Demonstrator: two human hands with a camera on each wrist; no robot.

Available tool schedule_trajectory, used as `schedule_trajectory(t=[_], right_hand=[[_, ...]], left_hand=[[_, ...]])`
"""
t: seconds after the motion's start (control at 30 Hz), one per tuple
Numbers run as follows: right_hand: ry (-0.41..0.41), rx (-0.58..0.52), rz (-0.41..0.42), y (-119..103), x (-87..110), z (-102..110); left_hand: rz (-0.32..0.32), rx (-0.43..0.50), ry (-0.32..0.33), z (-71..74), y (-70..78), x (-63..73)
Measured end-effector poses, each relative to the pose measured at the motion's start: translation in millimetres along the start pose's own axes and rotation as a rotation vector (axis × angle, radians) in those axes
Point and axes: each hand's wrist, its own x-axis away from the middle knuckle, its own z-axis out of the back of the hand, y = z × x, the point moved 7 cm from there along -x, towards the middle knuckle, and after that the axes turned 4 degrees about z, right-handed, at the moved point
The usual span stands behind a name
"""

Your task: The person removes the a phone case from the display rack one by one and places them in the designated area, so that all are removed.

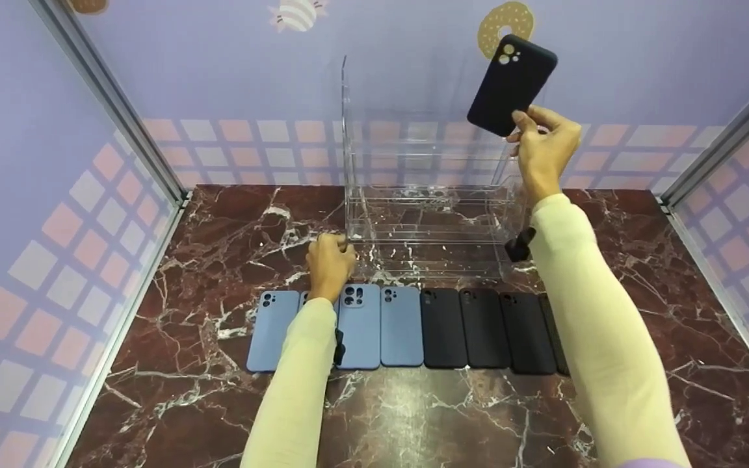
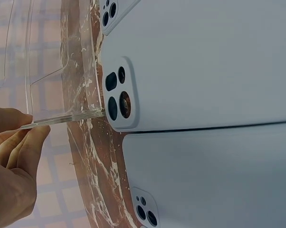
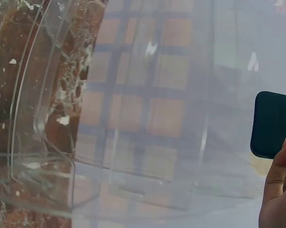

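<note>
My right hand [image 1: 549, 146] is raised at the upper right and pinches a black phone case [image 1: 511, 91] by its lower end, the camera cutouts at the top. In the right wrist view only one end of that dark case [image 3: 276, 124] shows, with thumb and fingers on it. A clear acrylic tiered rack [image 1: 430, 240] stands below and left of the case, apart from it. My left hand [image 1: 330, 263] is at the rack's front left corner; the left wrist view shows its thumb and fingers [image 2: 33, 147] pinching the rack's clear side panel.
In front of the rack lies a row of phone cases: several blue ones [image 1: 402, 328] on the left, several black ones [image 1: 445, 331] on the right. My sleeves cover part of the row. A marble-patterned table [image 1: 439, 422] is bordered by purple panels [image 1: 231, 71] on three sides.
</note>
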Motion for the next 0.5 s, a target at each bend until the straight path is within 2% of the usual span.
schedule_trajectory(t=[0.23,0.33,0.5], right_hand=[[0.01,-0.099,0.017,-6,4.5,31],[0.015,-0.143,0.015,-6,7.3,51],[0.017,-0.144,-0.007,-1,11.3,90]], left_hand=[[0.006,0.006,0.012,2.7,-4.6,-3.8],[0.003,0.005,0.011,2.1,-6.7,-4.9],[-0.008,-0.009,0.023,2.9,-8.7,-7.6]])
